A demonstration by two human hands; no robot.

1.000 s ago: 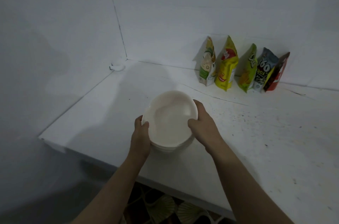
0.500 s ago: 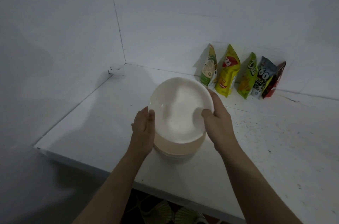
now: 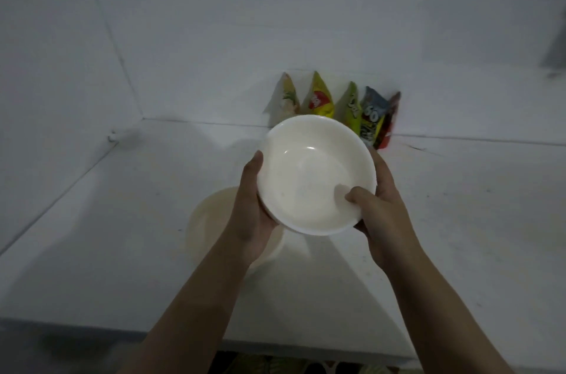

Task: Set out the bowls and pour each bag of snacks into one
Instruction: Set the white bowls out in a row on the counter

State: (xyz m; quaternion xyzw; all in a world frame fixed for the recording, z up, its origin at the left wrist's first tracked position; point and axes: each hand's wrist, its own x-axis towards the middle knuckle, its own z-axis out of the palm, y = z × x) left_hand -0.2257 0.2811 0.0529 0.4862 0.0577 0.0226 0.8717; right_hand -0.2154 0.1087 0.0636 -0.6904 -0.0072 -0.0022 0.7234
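Note:
Both hands hold a white bowl (image 3: 312, 177) up in the air above the white table (image 3: 107, 235). My left hand (image 3: 251, 208) grips its left rim. My right hand (image 3: 376, 205) grips its right rim, thumb inside the bowl. Below and to the left, the rest of the bowl stack (image 3: 208, 220) stays on the table, partly hidden by my left wrist. Several snack bags lean upright against the back wall: a pale one (image 3: 288, 99), a yellow one (image 3: 320, 97), a green one (image 3: 352, 105), a dark blue one (image 3: 372, 116) and a red one (image 3: 390, 120). The lifted bowl covers their lower parts.
The table sits in a corner, with white walls at the left and back. A small white object (image 3: 114, 137) lies near the back left corner. The table's front edge (image 3: 275, 346) runs across the bottom, with patterned floor below it.
The top bowl has come off the stack, rising and shifting to the right toward the bags. The remaining stack stays on the table, now exposed at lower left.

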